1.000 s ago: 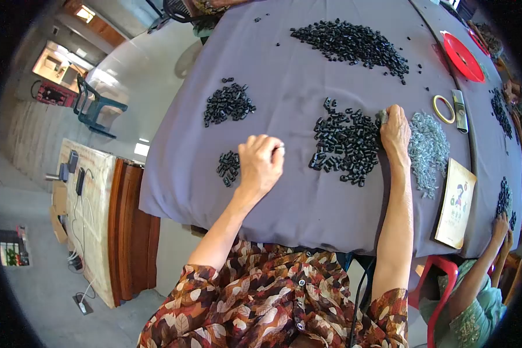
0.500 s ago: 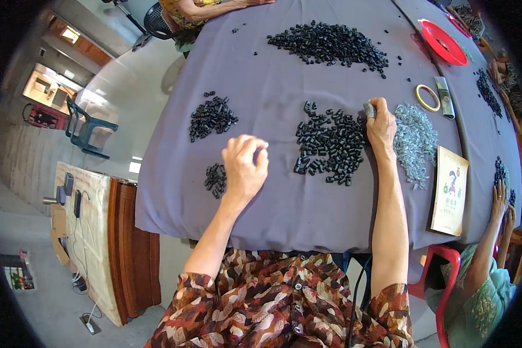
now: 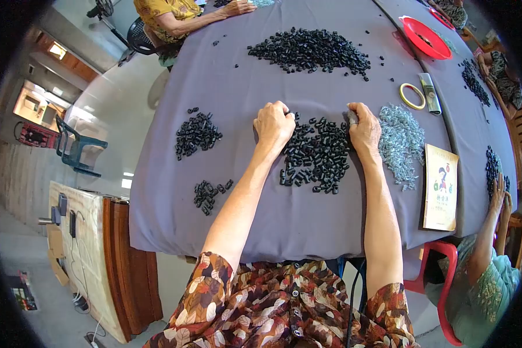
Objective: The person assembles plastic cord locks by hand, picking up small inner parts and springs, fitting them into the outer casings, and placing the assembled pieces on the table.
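My left hand (image 3: 274, 124) is closed at the upper left edge of the middle pile of black pieces (image 3: 316, 155), with a small black piece at its fingertips. On that pile's right side my right hand (image 3: 363, 129) is closed, a grey covering on one finger; what it pinches is too small to tell. Just right of it lies a heap of clear pieces (image 3: 401, 142). Two smaller groups of black pieces are on the left, one upper (image 3: 197, 135) and one lower (image 3: 205, 196).
A large black heap (image 3: 310, 51) lies farther back on the grey cloth (image 3: 261, 232). To the right are a tape roll (image 3: 412, 96), a booklet (image 3: 441, 188) and a red tray (image 3: 426, 38). Other people's hands rest at the table's far left and right edges.
My left hand has moved from beside the lower left group, right and away from me, to the middle pile. My right hand stays beside that pile. The view has shifted.
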`<state>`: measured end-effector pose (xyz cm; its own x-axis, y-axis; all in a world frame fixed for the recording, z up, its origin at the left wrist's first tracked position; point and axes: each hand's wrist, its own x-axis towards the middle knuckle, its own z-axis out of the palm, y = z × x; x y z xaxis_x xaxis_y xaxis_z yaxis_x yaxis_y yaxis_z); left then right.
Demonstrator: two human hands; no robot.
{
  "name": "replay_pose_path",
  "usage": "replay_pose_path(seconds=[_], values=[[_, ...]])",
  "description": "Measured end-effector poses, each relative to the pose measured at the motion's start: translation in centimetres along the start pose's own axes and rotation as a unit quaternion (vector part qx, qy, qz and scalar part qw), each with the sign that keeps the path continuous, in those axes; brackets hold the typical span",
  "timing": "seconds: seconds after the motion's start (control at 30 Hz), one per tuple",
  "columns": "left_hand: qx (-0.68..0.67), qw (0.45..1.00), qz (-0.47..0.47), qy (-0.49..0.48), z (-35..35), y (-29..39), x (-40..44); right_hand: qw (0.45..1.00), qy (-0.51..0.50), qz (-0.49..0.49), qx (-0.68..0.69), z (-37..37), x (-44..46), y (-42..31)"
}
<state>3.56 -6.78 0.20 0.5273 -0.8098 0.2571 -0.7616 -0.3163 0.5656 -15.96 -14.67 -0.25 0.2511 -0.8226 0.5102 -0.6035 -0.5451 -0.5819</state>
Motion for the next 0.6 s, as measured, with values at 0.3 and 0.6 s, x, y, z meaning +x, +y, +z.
replay_pose_path(seconds=[0.3,0.6], values=[[0.031,0.996,0.01,-0.084,0.2,1.0,0.6,0.999,0.007,-0.03,0.019,0.3,-0.1,-0.5],[-0.074,0.987,0.13,0.055,0.7,-1.0,-1.5,0.995,0.029,-0.058,0.074,0.8,0.0,-0.4]])
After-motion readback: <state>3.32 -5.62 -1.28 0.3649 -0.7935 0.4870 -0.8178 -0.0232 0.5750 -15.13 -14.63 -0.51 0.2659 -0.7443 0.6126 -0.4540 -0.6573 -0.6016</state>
